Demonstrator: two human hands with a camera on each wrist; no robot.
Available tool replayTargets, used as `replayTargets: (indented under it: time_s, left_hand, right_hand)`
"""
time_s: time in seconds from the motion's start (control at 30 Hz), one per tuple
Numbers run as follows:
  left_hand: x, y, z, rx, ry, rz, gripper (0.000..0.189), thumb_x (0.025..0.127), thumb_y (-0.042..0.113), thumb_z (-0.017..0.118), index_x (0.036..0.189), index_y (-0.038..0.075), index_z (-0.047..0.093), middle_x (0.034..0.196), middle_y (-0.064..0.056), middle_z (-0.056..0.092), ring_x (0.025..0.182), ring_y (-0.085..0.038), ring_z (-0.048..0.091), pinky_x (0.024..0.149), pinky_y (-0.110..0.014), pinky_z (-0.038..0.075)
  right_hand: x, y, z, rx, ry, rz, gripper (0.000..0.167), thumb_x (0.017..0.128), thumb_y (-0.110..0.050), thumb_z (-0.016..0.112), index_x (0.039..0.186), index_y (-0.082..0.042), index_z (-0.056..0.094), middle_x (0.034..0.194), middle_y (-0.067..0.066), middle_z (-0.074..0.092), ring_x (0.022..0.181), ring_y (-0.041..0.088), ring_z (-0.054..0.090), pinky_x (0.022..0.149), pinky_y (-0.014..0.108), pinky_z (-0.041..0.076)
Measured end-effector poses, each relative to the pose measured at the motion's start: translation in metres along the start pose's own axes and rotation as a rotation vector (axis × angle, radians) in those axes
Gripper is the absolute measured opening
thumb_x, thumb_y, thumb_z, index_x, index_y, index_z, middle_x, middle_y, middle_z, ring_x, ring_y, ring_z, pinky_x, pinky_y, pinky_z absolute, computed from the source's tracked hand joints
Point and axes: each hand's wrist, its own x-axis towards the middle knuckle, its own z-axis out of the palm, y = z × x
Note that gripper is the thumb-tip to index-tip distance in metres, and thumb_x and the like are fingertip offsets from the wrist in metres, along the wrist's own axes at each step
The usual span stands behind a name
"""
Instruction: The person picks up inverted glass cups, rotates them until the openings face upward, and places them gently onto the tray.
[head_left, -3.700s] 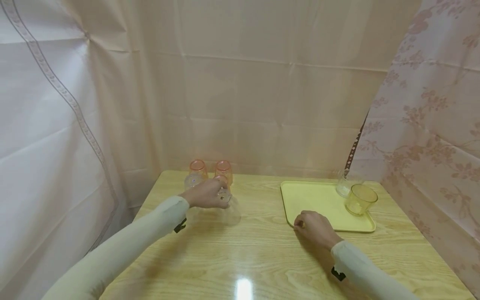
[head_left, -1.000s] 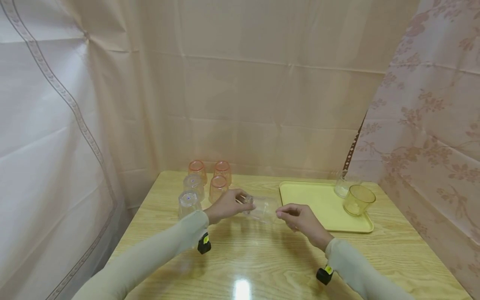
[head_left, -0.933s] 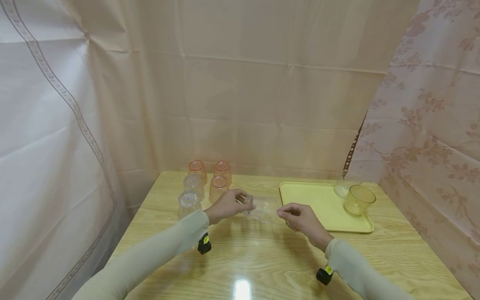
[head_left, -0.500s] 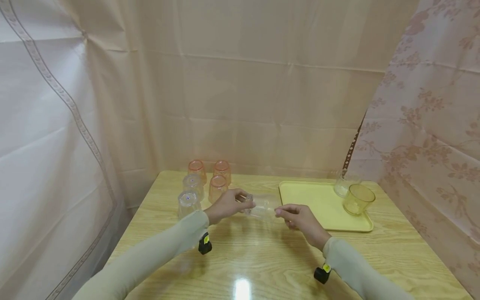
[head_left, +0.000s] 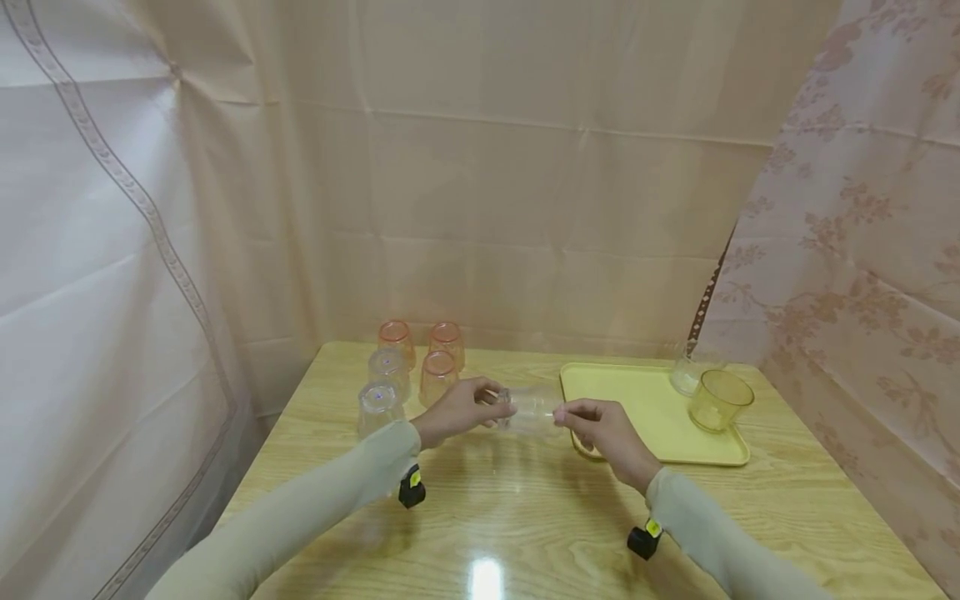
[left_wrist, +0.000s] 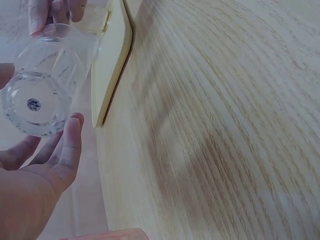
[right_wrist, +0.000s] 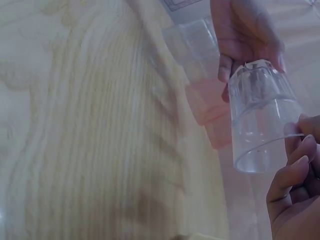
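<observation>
A clear drinking glass point(head_left: 534, 410) lies sideways in the air between my two hands, above the table. Its thick base faces left and its mouth right. My left hand point(head_left: 462, 410) grips the base end; in the left wrist view, fingers and thumb curve around the faceted bottom of the glass point(left_wrist: 42, 102). At the rim, my right hand point(head_left: 606, 435) pinches the edge between thumb and fingers, as the right wrist view shows on the glass point(right_wrist: 265, 117). The glass looks empty.
Left of my hands, upside-down pink glasses point(head_left: 438, 377) and clear glasses point(head_left: 379, 408) stand grouped on the wooden table point(head_left: 465, 508). A yellow tray point(head_left: 630, 400) at right bears an upright amber glass point(head_left: 720, 402) and a clear glass point(head_left: 686, 377). Curtains hang behind and at both sides.
Earliest, my left hand reached into the group at left while my right rested by the tray's near corner. The glass then came between both hands; since then it has tilted slightly.
</observation>
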Motion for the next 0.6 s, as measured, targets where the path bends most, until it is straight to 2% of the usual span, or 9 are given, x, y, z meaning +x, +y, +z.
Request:
replayTargets:
  time_s: [0.2, 0.33, 0.43, 0.53, 0.6]
  left_hand:
    - [0.0, 0.003, 0.0, 0.031, -0.014, 0.006, 0.063, 0.089, 0.042, 0.08, 0.137, 0.007, 0.059, 0.114, -0.006, 0.068, 0.102, -0.028, 0.069, 0.093, -0.053, 0.054]
    - [0.001, 0.003, 0.0, 0.033, -0.021, 0.016, 0.058, 0.091, 0.038, 0.08, 0.136, 0.007, 0.061, 0.113, -0.007, 0.068, 0.102, -0.025, 0.068, 0.094, -0.052, 0.054]
    - [0.001, 0.002, -0.001, 0.047, -0.022, 0.023, 0.057, 0.092, 0.036, 0.079, 0.136, 0.006, 0.061, 0.113, -0.007, 0.068, 0.104, -0.028, 0.068, 0.094, -0.052, 0.054]
    - [0.0, 0.001, -0.002, 0.062, -0.017, 0.033, 0.056, 0.093, 0.035, 0.078, 0.136, 0.004, 0.061, 0.112, -0.007, 0.067, 0.105, -0.032, 0.067, 0.094, -0.053, 0.054]
    - [0.0, 0.0, -0.004, 0.073, -0.013, 0.042, 0.054, 0.093, 0.035, 0.077, 0.134, 0.004, 0.062, 0.111, -0.006, 0.067, 0.103, -0.029, 0.067, 0.093, -0.053, 0.054]
  right_hand:
    - [0.001, -0.005, -0.007, -0.086, 0.004, -0.047, 0.03, 0.094, -0.031, 0.076, 0.11, -0.005, 0.076, 0.089, 0.007, 0.066, 0.059, 0.011, 0.04, 0.055, 0.025, 0.038]
    - [0.001, -0.006, -0.012, -0.219, 0.002, -0.118, 0.029, 0.096, -0.035, 0.075, 0.111, -0.01, 0.077, 0.101, 0.002, 0.072, 0.08, 0.01, 0.059, 0.07, 0.026, 0.049]
    - [0.001, -0.007, -0.015, -0.355, 0.016, -0.208, 0.025, 0.097, -0.035, 0.073, 0.109, -0.013, 0.078, 0.108, 0.0, 0.074, 0.089, 0.013, 0.063, 0.072, 0.028, 0.052]
    - [0.001, -0.007, -0.019, -0.453, 0.04, -0.286, 0.019, 0.097, -0.03, 0.073, 0.106, -0.015, 0.079, 0.099, -0.002, 0.074, 0.075, 0.017, 0.058, 0.059, 0.028, 0.047]
    - [0.001, -0.006, -0.022, -0.498, 0.06, -0.321, 0.016, 0.097, -0.028, 0.073, 0.105, -0.015, 0.079, 0.093, -0.003, 0.073, 0.069, 0.017, 0.056, 0.053, 0.027, 0.044]
